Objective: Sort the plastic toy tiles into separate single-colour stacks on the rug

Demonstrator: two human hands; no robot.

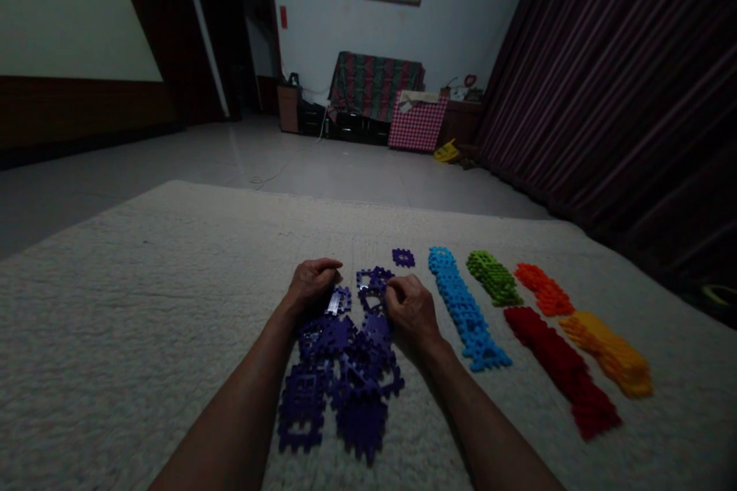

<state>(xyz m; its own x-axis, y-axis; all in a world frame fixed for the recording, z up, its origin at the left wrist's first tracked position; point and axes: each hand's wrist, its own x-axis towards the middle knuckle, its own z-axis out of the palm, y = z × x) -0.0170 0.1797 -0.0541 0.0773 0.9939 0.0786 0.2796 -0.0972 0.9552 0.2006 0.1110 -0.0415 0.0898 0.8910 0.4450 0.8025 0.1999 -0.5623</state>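
Observation:
A heap of dark purple interlocking plastic tiles (339, 376) lies on the cream rug (143, 307) between my forearms. My left hand (311, 284) is curled closed above the heap, gripping a purple tile (338, 301) that sticks out to its right. My right hand (410, 308) is closed too, its fingertips pinching another purple tile (373, 281) at the top of the heap. One single purple tile (403, 257) lies apart, just beyond my hands.
Right of my hands lie sorted rows of tiles: blue (465, 307), green (493, 277), orange (543, 289), red (561, 368), yellow (610, 353). A dark striped curtain (622, 84) hangs on the right. Bare floor and covered furniture (374, 88) lie beyond the rug.

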